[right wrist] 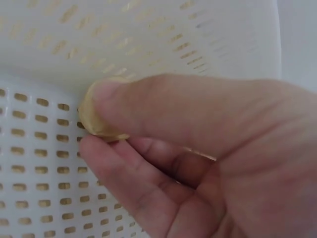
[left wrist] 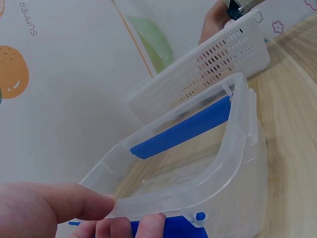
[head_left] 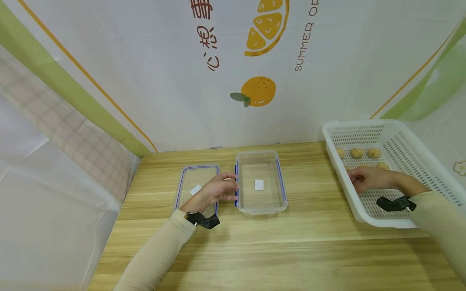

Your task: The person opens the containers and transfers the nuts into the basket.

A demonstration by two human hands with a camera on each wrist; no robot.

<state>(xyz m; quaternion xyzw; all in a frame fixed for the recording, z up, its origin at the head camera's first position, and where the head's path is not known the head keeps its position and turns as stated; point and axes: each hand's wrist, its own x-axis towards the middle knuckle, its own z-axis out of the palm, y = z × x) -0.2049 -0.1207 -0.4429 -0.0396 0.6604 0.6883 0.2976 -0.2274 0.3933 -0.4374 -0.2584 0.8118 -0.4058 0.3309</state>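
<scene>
A clear plastic food container [head_left: 260, 198] with blue side clips stands on the table, a white label on its floor. At its left side is my left hand [head_left: 220, 188]; in the left wrist view its thumb [left wrist: 91, 201] lies at the rim and the fingers hold the side by the blue clip [left wrist: 171, 227]. My right hand [head_left: 375, 179] reaches down into a white slotted basket [head_left: 344, 184]. Between thumb and fingers it pinches a walnut [right wrist: 89, 116], clearest in the right wrist view. Several walnuts [head_left: 356, 152] lie in the basket; my hand hides part of its floor.
A clear lid [head_left: 198, 171] with a blue seal lies left of the container, partly under my left forearm. A printed cloth [head_left: 174, 109] hangs behind the wooden table [head_left: 255, 250]. The basket's raised walls stand at the table's right.
</scene>
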